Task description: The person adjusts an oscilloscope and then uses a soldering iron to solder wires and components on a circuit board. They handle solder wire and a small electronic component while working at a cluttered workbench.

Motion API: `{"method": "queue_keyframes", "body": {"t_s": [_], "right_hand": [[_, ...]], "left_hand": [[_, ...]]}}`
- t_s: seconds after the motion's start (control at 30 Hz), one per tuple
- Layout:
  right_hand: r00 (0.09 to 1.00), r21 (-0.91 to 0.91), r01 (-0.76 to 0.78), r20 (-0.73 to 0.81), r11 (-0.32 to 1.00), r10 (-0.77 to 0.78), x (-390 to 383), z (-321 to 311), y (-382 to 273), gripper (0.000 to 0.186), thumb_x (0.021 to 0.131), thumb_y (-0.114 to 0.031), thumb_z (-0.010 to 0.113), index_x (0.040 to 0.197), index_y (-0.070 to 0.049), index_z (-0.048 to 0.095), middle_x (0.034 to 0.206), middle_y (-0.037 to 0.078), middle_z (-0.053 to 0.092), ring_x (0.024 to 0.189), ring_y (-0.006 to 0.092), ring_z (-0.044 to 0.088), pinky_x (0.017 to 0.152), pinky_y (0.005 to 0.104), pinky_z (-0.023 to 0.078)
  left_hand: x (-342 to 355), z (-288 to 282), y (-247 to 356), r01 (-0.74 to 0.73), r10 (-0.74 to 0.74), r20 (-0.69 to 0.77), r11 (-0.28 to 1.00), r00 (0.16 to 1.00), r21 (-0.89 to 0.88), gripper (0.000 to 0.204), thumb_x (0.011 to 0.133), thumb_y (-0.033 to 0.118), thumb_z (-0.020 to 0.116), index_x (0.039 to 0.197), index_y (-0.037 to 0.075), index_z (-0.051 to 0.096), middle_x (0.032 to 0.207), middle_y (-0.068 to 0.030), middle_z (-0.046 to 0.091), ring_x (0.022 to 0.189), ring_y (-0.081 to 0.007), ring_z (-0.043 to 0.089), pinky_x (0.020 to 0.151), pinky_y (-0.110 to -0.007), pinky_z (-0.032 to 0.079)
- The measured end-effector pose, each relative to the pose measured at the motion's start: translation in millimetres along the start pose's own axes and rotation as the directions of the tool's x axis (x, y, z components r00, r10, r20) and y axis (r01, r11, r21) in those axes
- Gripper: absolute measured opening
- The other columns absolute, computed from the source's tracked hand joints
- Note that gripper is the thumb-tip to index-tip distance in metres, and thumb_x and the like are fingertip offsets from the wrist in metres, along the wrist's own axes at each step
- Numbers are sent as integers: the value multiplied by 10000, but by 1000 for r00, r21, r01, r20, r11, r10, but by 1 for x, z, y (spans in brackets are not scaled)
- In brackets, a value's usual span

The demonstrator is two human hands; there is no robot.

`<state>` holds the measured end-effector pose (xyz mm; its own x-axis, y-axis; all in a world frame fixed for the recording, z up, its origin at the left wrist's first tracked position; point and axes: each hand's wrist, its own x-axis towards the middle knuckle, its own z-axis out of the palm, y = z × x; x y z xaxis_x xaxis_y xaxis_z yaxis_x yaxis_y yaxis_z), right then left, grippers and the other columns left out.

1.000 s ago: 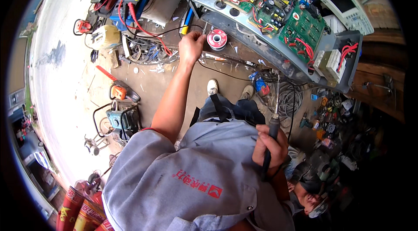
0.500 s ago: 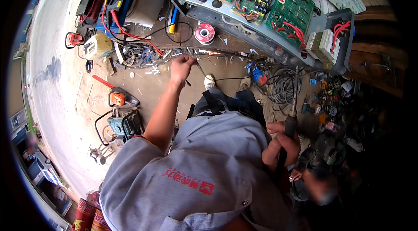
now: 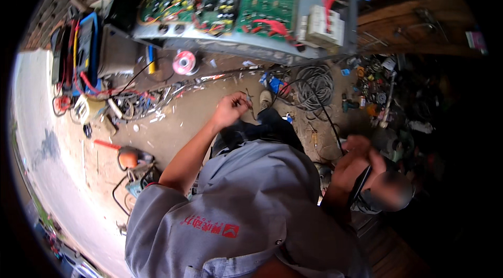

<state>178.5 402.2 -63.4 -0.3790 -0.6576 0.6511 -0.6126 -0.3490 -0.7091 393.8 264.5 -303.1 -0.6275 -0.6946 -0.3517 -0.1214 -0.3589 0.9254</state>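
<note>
My left hand [image 3: 230, 109] is over the ground below the bench, fingers pinched on a small, thin greyish piece [image 3: 250, 103] that I cannot make out. To the right, beside my body, my right hand [image 3: 356, 165] is closed round a black-handled soldering iron [image 3: 361, 181], smeared by motion. On the bench above sit a red-and-white solder spool [image 3: 192, 68], a blue-and-yellow rod [image 3: 150, 60] and an open metal chassis [image 3: 195, 42] holding green circuit boards [image 3: 266, 6] with red wires.
Coiled grey cable [image 3: 314, 92] lies on the cluttered ground [image 3: 178, 126]. Meters with leads [image 3: 73, 55] and a yellow jug [image 3: 86, 108] stand left, above a chainsaw [image 3: 127, 157]. Another person [image 3: 387, 191], face blurred, is low at right behind my right hand. Timber planks [image 3: 414, 16] line the upper right.
The view has swung, shifting the bench leftward. My left hand has left the spool's side for a spot over my legs. My right hand has moved rightward with the iron.
</note>
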Motion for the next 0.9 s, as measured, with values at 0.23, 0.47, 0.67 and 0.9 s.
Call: {"method": "queue_keyframes", "body": {"t_s": [0.23, 0.47, 0.67, 0.9], "right_hand": [[956, -267, -217, -251, 939, 149, 4, -64, 56, 240, 943, -88, 474, 1165, 2, 459, 917, 259, 647, 805, 283, 640, 737, 387, 510], [973, -10, -213, 87, 977, 213, 11, -45, 76, 310, 781, 64, 672, 1053, 17, 530, 980, 165, 663, 898, 256, 659, 812, 338, 509], [935, 213, -353, 46, 911, 352, 9, -45, 106, 303, 770, 46, 699, 1030, 19, 546, 889, 117, 667, 779, 172, 652, 723, 283, 520], [928, 55, -370, 55, 927, 367, 7, -42, 151, 307, 791, 46, 683, 1064, 16, 546, 912, 117, 659, 790, 177, 657, 705, 285, 522]], "left_hand": [[-9, 87, 165, -80, 72, 186, 996, 980, 38, 133, 867, 18, 630, 831, 43, 505, 737, 8, 590, 694, -28, 536, 631, -191, 427], [16, 164, 210, -188, 210, 19, 910, 978, -369, 68, 903, 70, 601, 878, 52, 541, 713, 12, 598, 608, -9, 474, 541, -176, 346], [49, 193, 204, -96, 74, -69, 907, 995, -411, 91, 919, 108, 593, 884, 30, 561, 696, 32, 555, 644, -22, 497, 582, -175, 374], [66, 227, 179, 87, -131, -97, 925, 987, -369, 141, 930, 206, 595, 875, 76, 591, 638, 56, 510, 455, -1, 334, 400, -185, 225]]}}
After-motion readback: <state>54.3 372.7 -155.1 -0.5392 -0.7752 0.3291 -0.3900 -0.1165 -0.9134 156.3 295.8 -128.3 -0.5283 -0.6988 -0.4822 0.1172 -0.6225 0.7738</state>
